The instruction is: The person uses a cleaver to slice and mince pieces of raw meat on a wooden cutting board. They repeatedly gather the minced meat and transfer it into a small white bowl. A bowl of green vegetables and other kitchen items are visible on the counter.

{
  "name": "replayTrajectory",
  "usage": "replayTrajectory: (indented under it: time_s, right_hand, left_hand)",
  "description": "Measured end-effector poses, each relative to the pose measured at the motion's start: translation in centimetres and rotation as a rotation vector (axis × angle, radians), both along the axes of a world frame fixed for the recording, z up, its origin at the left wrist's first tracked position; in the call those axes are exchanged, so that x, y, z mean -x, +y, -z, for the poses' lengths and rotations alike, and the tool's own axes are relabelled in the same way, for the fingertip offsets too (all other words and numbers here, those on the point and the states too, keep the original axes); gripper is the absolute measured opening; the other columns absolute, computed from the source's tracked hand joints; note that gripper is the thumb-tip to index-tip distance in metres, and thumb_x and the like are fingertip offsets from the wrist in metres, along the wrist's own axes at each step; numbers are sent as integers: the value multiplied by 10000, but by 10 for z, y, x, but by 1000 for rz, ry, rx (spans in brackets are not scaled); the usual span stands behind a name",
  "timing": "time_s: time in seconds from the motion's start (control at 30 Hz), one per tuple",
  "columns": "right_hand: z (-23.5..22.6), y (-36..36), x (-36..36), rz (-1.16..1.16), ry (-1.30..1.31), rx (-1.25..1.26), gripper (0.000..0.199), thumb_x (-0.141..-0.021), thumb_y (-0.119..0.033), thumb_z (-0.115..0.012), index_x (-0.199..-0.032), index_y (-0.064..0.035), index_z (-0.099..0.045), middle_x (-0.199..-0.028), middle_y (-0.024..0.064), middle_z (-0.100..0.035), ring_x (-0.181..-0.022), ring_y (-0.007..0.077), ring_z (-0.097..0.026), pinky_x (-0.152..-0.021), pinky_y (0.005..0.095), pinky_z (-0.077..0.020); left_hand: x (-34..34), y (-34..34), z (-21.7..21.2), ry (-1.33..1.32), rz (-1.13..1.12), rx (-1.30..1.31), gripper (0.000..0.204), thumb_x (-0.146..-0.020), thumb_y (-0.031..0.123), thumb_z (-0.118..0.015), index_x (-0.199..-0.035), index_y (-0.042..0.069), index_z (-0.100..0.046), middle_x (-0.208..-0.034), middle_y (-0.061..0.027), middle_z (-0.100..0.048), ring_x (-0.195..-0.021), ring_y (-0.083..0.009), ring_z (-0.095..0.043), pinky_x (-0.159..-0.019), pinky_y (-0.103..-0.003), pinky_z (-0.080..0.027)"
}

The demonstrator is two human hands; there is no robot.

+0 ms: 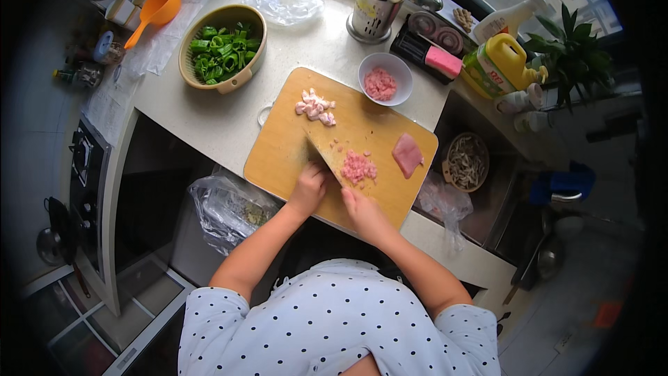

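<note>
My right hand (362,210) is closed round the handle of a kitchen knife (323,155). The blade stands nearly on edge over a wooden cutting board (275,157) and points away to the left. Against the blade's left side is my left hand (308,186), its fingers curled; whatever they may hold is hidden. Just right of the blade lies a heap of finely diced pink meat (358,167). Pale, fatty meat chunks (316,107) sit at the board's far left. A flat slice of pink meat (406,155) rests near the right edge.
Beyond the board stands a white bowl (403,90) with minced meat. A colander (259,22) of cut green peppers is at the far left. The sink (497,191) on the right holds a bowl of pale strips (466,161). A chopstick holder (372,17) stands at the back.
</note>
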State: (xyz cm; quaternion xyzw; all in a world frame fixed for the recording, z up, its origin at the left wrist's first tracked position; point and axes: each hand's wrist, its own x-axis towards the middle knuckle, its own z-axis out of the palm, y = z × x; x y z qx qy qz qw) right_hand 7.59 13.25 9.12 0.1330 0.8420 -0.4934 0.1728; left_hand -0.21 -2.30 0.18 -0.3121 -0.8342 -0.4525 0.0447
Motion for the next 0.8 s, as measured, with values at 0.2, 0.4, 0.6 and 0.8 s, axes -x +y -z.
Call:
replayTrajectory:
  time_s: [0.2, 0.4, 0.6, 0.8]
  right_hand:
    - [30, -4, 26, 140, 158, 64, 419, -1007, -351, -405, -958, 2, -625, -862, 292, -621, -840, 463, -609, -731, 502, -476]
    - [27, 4, 33, 133, 148, -34, 417, -1010, -347, -404, -975, 8, -619, -840, 284, -607, -823, 450, -611, -716, 472, -472]
    - [-16, 19, 14, 61, 67, 58, 429, -1008, -335, -388, -935, 30, -601, -833, 295, -596, -821, 471, -591, -706, 477, -462]
    - [-18, 22, -21, -40, -146, -25, 462, -1007, -352, -380, -893, 38, -600, -867, 302, -607, -849, 477, -587, -731, 491, -467]
  left_hand:
    - [-3, 3, -3, 3, 8, -37, 140, -734, -50, -656, -871, -32, -638, -931, -174, -604, -863, -347, -587, -762, -403, -497]
    - [-7, 8, -2, 50, -39, -9, 125, -745, -25, -695, -852, -36, -631, -915, -162, -599, -840, -334, -585, -734, -386, -496]
    - [-14, 0, -6, -20, -120, -87, 152, -751, -61, -678, -899, -35, -650, -936, -166, -609, -884, -337, -600, -778, -384, -507]
    - [-17, -2, -5, 53, -13, -43, 164, -763, -13, -676, -926, -16, -659, -954, -161, -623, -928, -346, -594, -827, -412, -495]
